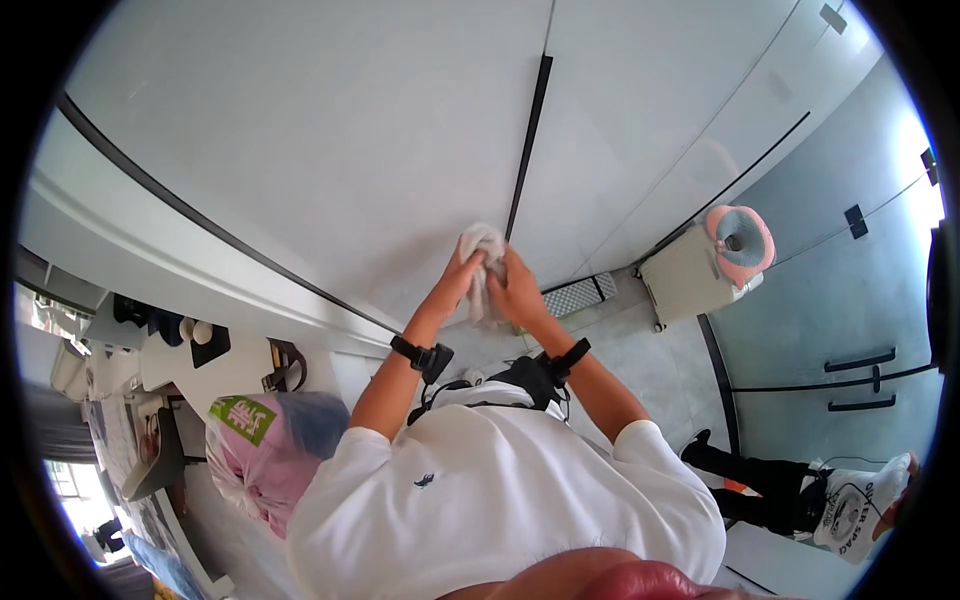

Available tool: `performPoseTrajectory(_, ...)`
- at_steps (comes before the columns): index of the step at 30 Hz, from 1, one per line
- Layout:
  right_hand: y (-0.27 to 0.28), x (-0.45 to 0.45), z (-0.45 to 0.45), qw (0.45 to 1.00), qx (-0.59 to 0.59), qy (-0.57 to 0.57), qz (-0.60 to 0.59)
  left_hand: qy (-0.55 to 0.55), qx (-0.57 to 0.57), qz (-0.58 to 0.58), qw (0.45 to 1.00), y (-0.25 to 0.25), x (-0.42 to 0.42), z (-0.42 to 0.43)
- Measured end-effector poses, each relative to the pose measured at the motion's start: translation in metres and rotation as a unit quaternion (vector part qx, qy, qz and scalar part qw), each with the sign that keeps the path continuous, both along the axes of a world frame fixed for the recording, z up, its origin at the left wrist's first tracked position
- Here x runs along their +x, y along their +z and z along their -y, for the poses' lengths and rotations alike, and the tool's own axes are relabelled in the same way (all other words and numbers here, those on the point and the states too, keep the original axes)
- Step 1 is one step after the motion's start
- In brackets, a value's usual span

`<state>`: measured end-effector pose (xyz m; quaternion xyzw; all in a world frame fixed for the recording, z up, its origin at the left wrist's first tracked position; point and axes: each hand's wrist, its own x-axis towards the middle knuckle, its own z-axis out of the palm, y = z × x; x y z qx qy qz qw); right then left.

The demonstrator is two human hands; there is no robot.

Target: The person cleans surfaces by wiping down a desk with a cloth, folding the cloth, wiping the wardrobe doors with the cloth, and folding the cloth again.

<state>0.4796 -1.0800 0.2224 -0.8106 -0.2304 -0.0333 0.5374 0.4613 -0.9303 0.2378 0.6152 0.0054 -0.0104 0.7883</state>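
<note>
A crumpled white cloth (482,238) is bunched between my two hands, in front of tall white cabinet doors (350,130). My left hand (456,280) has its fingers closed on the cloth's left side. On the other side, my right hand (516,292) grips it too, and part of the cloth hangs down between the hands. Just above them runs a long black vertical handle strip (530,140) at the seam of the doors. Whether the cloth touches the door surface, I cannot tell. Black straps with small devices are on both wrists.
A cream suitcase (685,278) with a pink and grey neck pillow (745,250) stands at right, near a glass door (800,310). Another person (780,485) is at lower right. A large pink bag (250,465) and a white desk (225,370) are at left.
</note>
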Motion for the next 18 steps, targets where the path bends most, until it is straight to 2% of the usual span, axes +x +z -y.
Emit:
performPoseTrajectory(1,0.010,0.004,0.001,1.000,0.000,0.004,-0.003,0.004,0.000,-0.003,1.000,0.019,0.001,0.002)
performPoseTrajectory(3,0.061,0.021,0.006,0.994,0.060,-0.060,0.066,-0.051,0.123,0.130,0.983,0.067,0.005,0.006)
performPoseTrajectory(4,0.089,0.030,0.011,0.987,0.066,-0.095,0.113,-0.050,0.123,0.131,0.982,0.085,0.007,0.007)
performPoseTrajectory(5,0.117,0.040,0.018,0.976,0.071,-0.130,0.158,0.005,0.221,0.208,0.953,0.101,0.007,0.008)
performPoseTrajectory(6,0.142,0.053,0.022,0.954,0.125,-0.162,0.218,0.059,0.315,0.282,0.904,0.111,0.009,0.009)
performPoseTrajectory(7,0.166,0.067,0.025,0.925,0.177,-0.195,0.275,0.056,0.313,0.280,0.906,0.118,0.014,0.009)
performPoseTrajectory(9,0.213,0.094,0.031,0.876,0.212,-0.229,0.367,0.104,0.389,0.323,0.856,0.125,0.027,0.009)
performPoseTrajectory(11,0.260,0.097,0.024,0.839,0.135,-0.255,0.461,0.123,0.346,0.325,0.871,0.110,0.043,0.017)
performPoseTrajectory(12,0.261,0.103,0.017,0.838,0.135,-0.258,0.462,0.116,0.324,0.305,0.888,0.107,0.048,0.020)
performPoseTrajectory(14,0.252,0.114,0.004,0.912,0.202,-0.151,0.323,0.109,0.299,0.286,0.904,0.107,0.052,0.028)
performPoseTrajectory(15,0.240,0.115,0.002,0.913,0.199,-0.150,0.323,0.096,0.305,0.253,0.913,0.108,0.051,0.032)
performPoseTrajectory(16,0.221,0.114,0.001,0.928,0.227,-0.141,0.260,0.086,0.310,0.219,0.921,0.108,0.050,0.035)
performPoseTrajectory(17,0.203,0.114,0.001,0.939,0.252,-0.130,0.195,0.092,0.304,0.217,0.923,0.099,0.052,0.035)
performPoseTrajectory(18,0.185,0.116,0.001,0.941,0.247,-0.124,0.195,0.106,0.339,0.251,0.900,0.083,0.057,0.036)
